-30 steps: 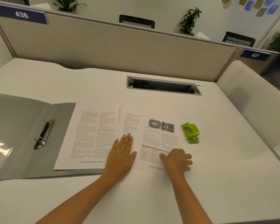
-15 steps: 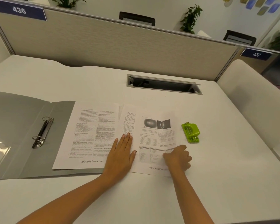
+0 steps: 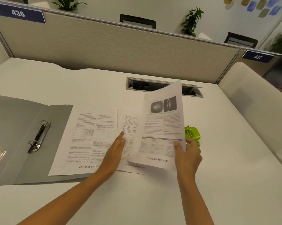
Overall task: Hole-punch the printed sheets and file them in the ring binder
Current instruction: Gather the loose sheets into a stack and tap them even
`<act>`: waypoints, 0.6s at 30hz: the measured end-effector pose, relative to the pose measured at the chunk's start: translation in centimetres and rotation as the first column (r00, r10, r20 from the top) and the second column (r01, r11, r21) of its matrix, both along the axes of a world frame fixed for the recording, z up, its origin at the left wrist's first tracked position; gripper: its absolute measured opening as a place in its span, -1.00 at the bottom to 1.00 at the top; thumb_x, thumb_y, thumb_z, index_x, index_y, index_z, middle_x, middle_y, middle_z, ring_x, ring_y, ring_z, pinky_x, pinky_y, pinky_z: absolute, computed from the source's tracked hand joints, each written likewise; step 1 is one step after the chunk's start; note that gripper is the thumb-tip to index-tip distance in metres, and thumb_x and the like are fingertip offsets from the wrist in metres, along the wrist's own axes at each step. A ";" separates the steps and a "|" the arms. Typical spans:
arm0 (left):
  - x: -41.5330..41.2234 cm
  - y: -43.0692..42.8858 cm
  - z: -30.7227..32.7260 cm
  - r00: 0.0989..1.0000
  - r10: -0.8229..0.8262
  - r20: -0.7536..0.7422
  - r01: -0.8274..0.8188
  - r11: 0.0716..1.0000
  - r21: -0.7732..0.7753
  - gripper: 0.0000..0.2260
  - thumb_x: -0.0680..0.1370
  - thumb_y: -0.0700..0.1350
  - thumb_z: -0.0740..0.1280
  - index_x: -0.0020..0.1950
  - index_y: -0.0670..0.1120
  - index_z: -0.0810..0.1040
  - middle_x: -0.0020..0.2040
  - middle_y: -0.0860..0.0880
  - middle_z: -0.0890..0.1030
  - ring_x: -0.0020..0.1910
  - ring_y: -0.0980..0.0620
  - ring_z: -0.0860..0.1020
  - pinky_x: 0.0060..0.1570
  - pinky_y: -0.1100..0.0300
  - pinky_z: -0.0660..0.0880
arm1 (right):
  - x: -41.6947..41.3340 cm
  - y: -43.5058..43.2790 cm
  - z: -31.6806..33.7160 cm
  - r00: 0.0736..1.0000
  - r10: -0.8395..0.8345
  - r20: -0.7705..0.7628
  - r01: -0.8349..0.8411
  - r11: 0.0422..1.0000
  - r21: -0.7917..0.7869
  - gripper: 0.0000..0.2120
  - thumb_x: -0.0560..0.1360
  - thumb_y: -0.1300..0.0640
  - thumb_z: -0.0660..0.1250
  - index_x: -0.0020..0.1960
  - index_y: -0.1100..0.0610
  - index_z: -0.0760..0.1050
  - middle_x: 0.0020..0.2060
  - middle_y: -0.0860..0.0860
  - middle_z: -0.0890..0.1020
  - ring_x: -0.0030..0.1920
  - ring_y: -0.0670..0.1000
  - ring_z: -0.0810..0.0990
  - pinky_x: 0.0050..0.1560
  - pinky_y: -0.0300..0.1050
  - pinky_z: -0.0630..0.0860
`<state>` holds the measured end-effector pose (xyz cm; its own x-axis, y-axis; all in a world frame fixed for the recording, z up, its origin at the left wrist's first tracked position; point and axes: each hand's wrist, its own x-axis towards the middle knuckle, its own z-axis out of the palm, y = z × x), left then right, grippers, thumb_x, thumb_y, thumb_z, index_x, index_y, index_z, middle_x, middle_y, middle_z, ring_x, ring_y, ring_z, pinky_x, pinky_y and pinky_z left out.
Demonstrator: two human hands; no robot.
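Observation:
My right hand (image 3: 188, 155) pinches the right edge of a printed sheet with two grey pictures (image 3: 163, 127) and holds it raised off the desk, tilted toward me. My left hand (image 3: 115, 153) lies with straight fingers across the text sheets on the desk. One text sheet (image 3: 86, 138) overlaps the open grey ring binder (image 3: 20, 135), another (image 3: 129, 132) lies under the raised sheet. The binder's metal rings (image 3: 39, 135) stand shut. The green hole punch (image 3: 192, 134) sits just behind my right hand, partly hidden by the raised sheet.
A cable slot (image 3: 163, 86) is cut into the white desk (image 3: 153, 200) behind the papers. A beige partition (image 3: 112, 46) closes off the back, and a cream side panel (image 3: 254, 101) stands at the right.
My right hand has picked up the sheet with the pictures and lifted it off the desk. My left hand has tilted onto its edge but stays on the text sheets.

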<state>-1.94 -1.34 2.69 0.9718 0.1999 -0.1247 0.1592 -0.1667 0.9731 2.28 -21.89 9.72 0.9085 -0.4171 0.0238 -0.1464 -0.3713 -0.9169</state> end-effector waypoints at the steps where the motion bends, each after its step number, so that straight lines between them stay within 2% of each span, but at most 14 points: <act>1: 0.3 0.3 0.8 1.000 0.024 -0.018 -0.025 0.997 -0.075 -0.49 0.55 0.24 -0.01 0.51 0.19 0.15 0.50 0.22 0.18 0.46 0.21 0.16 0.45 0.18 0.03 | 0.0 -0.1 0.3 1.000 0.020 -0.019 -0.019 0.999 0.049 -0.83 0.49 0.20 0.40 0.00 0.05 0.44 -0.24 -0.07 0.59 -0.31 -0.27 0.50 -0.50 -0.51 0.36; 2: 0.6 0.7 1.7 0.999 0.042 -0.029 -0.046 0.989 -0.143 -0.49 0.58 0.22 -0.03 0.52 0.14 0.16 0.52 0.16 0.21 0.46 0.15 0.22 0.48 0.11 0.08 | 0.0 -0.1 0.5 0.998 0.046 -0.046 -0.040 0.992 0.118 -0.81 0.48 0.19 0.42 0.02 0.05 0.44 -0.21 -0.07 0.61 -0.29 -0.21 0.55 -0.42 -0.46 0.40; 3: 1.0 1.2 2.5 0.998 0.056 -0.034 -0.062 0.976 -0.209 -0.51 0.61 0.19 -0.04 0.52 0.10 0.18 0.52 0.11 0.25 0.45 0.10 0.27 0.47 0.06 0.14 | 0.0 0.0 0.7 0.994 0.080 -0.073 -0.063 0.975 0.212 -0.79 0.47 0.19 0.43 0.05 0.06 0.46 -0.18 -0.06 0.65 -0.24 -0.13 0.61 -0.33 -0.33 0.49; 5: 1.7 2.1 4.4 0.996 0.071 -0.054 -0.084 0.953 -0.292 -0.55 0.63 0.17 -0.01 0.48 0.10 0.29 0.47 0.08 0.38 0.39 0.03 0.40 0.40 0.01 0.29 | 0.0 0.4 1.0 0.980 0.159 -0.118 -0.099 0.910 0.404 -0.74 0.46 0.22 0.45 0.10 0.08 0.50 -0.11 -0.02 0.70 -0.16 0.01 0.69 -0.22 -0.14 0.58; 7: 2.1 3.1 6.1 0.995 0.072 -0.065 -0.091 0.926 -0.367 -0.62 0.58 0.21 0.11 0.34 0.17 0.46 0.32 0.07 0.55 0.27 -0.03 0.53 0.26 -0.08 0.45 | 0.0 0.9 1.0 0.962 0.236 -0.134 -0.142 0.860 0.491 -0.75 0.44 0.23 0.46 0.09 0.08 0.52 -0.10 0.00 0.72 -0.17 0.01 0.71 -0.30 -0.17 0.58; 10: 2.4 4.5 7.5 0.993 0.081 -0.089 -0.113 0.878 -0.465 -0.60 0.43 0.25 0.27 0.23 0.17 0.53 0.15 0.04 0.66 0.11 -0.08 0.64 0.08 -0.09 0.56 | 0.0 2.0 0.9 0.941 0.307 -0.140 -0.196 0.834 0.516 -0.71 0.45 0.22 0.46 0.14 0.12 0.52 -0.09 0.02 0.74 -0.16 0.03 0.72 -0.28 -0.14 0.60; 12: 2.5 5.2 7.6 0.994 0.061 -0.086 -0.092 0.903 -0.420 -0.56 0.42 0.22 0.31 0.26 0.14 0.52 0.18 0.07 0.65 0.15 -0.08 0.61 0.15 -0.10 0.51 | 0.0 2.8 0.6 0.931 0.334 -0.144 -0.217 0.827 0.520 -0.71 0.45 0.22 0.46 0.14 0.12 0.51 -0.08 0.03 0.73 -0.13 0.05 0.72 -0.20 -0.07 0.62; 14: 2.5 5.6 7.4 0.995 0.031 -0.093 -0.060 0.943 -0.326 -0.59 0.48 0.10 0.36 0.32 0.11 0.49 0.21 0.10 0.62 0.20 -0.04 0.57 0.21 -0.06 0.47 | 0.2 3.7 0.3 0.925 0.352 -0.142 -0.240 0.833 0.499 -0.72 0.46 0.21 0.45 0.14 0.09 0.49 -0.07 0.02 0.73 -0.13 0.04 0.72 -0.20 -0.06 0.62; 16: 2.5 6.0 6.9 0.993 0.055 -0.108 -0.082 0.959 -0.272 -0.61 0.54 -0.08 0.36 0.36 0.05 0.45 0.20 0.08 0.63 0.15 -0.03 0.61 0.14 -0.03 0.55 | 0.5 4.5 -0.1 0.928 0.347 -0.138 -0.254 0.857 0.448 -0.76 0.47 0.17 0.45 0.09 0.03 0.49 -0.08 -0.04 0.72 -0.15 0.00 0.72 -0.22 -0.09 0.62; 18: 2.5 6.3 6.5 0.987 0.104 -0.119 -0.130 0.963 -0.237 -0.62 0.57 -0.15 0.33 0.38 0.03 0.42 0.24 0.03 0.59 0.12 -0.02 0.61 0.12 -0.07 0.56 | 0.8 5.2 -0.4 0.941 0.312 -0.127 -0.247 0.896 0.369 -0.86 0.50 0.09 0.41 0.00 -0.03 0.48 -0.10 -0.09 0.71 -0.15 -0.04 0.71 -0.26 -0.18 0.58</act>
